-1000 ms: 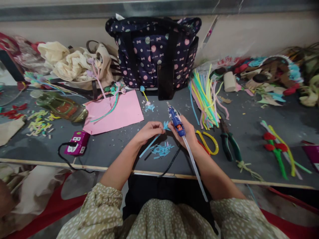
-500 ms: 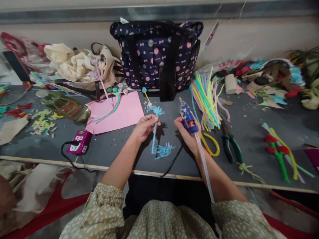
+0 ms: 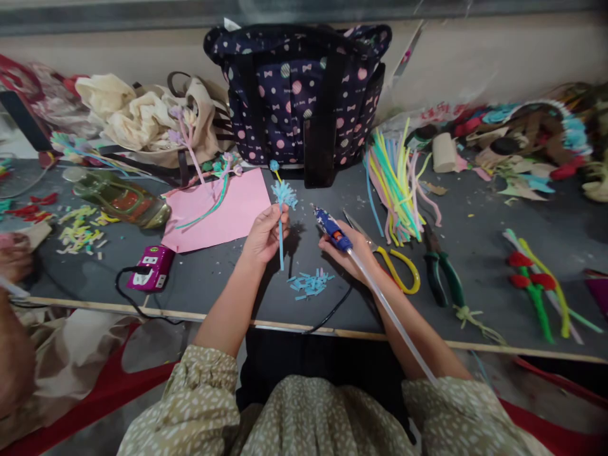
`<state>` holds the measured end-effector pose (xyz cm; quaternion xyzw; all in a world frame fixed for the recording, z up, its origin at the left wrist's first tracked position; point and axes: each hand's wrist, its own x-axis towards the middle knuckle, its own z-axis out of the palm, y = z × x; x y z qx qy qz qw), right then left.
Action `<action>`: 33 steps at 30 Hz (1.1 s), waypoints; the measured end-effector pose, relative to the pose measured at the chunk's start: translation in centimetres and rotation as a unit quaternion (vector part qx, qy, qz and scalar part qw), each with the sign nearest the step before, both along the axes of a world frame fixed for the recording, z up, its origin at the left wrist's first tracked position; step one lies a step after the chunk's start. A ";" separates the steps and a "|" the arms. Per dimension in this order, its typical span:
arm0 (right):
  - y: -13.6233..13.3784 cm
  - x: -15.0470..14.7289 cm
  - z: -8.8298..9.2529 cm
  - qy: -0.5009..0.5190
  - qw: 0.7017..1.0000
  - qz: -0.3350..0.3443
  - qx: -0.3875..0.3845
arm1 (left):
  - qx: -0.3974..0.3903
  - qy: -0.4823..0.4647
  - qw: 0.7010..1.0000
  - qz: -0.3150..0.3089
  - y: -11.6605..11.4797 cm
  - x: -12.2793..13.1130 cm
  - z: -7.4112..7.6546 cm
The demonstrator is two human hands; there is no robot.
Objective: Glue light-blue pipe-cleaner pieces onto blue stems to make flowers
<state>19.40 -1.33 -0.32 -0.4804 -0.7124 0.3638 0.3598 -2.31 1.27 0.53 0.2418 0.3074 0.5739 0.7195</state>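
Observation:
Pinched in the fingers of my left hand point(image 3: 266, 233) is a light-blue pipe cleaner flower point(image 3: 284, 194), its fringed head up and its stem hanging down. My right hand point(image 3: 349, 253) is closed around a blue glue gun point(image 3: 332, 229), whose nozzle points up and left towards the flower without touching it. A long clear glue stick point(image 3: 389, 313) trails from the gun's back over my forearm. Below and between my hands lies a pile of short blue pipe cleaner pieces point(image 3: 311, 284). Scissors with yellow handles point(image 3: 403, 269) rest just right of my right hand.
Pliers point(image 3: 444, 278) and a bundle of coloured pipe cleaners point(image 3: 396, 190) lie to the right. A dark patterned bag point(image 3: 294, 95) with a phone point(image 3: 318, 152) against it stands behind. At left are pink paper point(image 3: 223, 218), a bottle point(image 3: 118, 199), a purple power socket point(image 3: 151, 268) and another person's hand point(image 3: 14, 256).
The glue gun has tilted left and come closer to the flower. My left hand has raised the flower slightly and moved left. Another person's hand has entered at the left edge.

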 end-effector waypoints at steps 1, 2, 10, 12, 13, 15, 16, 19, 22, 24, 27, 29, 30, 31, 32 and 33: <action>0.0 0.0 0.2 -0.010 1.000 0.009 0.002 | 0.001 -0.004 1.000 0.009 0.1 -0.1 0.0; -0.1 0.0 0.4 -0.020 1.000 0.015 0.005 | 0.001 -0.008 1.000 0.016 0.1 -0.2 0.0; -0.2 -0.1 0.3 -0.059 0.998 0.013 0.012 | -0.017 -0.002 1.000 0.016 0.0 -0.1 0.4; -0.2 -0.1 0.1 -0.055 0.998 0.011 0.018 | -0.021 0.002 1.000 0.017 -0.1 -0.1 0.4; -0.2 -0.1 0.1 -0.050 0.998 0.009 0.020 | -0.022 0.005 1.000 0.018 -0.1 -0.1 0.4; -0.2 -0.2 0.1 -0.035 0.999 0.006 0.019 | -0.027 0.016 0.999 0.020 -0.1 -0.1 0.3; -0.3 -0.2 0.2 -0.023 1.000 0.006 0.016 | -0.030 0.022 0.999 0.021 -0.1 0.0 0.2; -0.5 -0.4 0.4 0.023 1.000 0.001 -0.004 | -0.031 0.028 0.999 0.016 0.0 0.1 0.0; -0.9 -0.6 0.5 0.081 0.996 -0.004 -0.039 | -0.036 0.032 0.999 -0.001 -0.1 0.4 -0.2; -1.1 -0.7 0.5 0.122 0.991 -0.002 -0.061 | -0.037 0.039 0.998 -0.019 -0.1 0.6 -0.3; -1.3 -0.9 0.6 0.163 0.983 -0.003 -0.082 | -0.030 0.049 0.998 -0.036 -0.3 0.9 -0.3; -1.3 -0.9 0.6 0.171 0.981 -0.003 -0.088 | -0.026 0.058 0.997 -0.037 -0.4 1.0 -0.4; -1.3 -1.0 0.5 0.172 0.981 -0.002 -0.088 | -0.025 0.064 0.997 -0.038 -0.5 1.1 -0.4; -1.4 -0.9 0.5 0.171 0.981 -0.001 -0.087 | -0.025 0.071 0.996 -0.038 -0.5 1.2 -0.4; -1.4 -0.9 0.5 0.167 0.982 -0.001 -0.084 | -0.026 0.077 0.996 -0.039 -0.6 1.2 -0.4; -1.4 -0.9 0.4 0.161 0.984 -0.002 -0.082 | -0.030 0.083 0.995 -0.040 -0.6 1.2 -0.4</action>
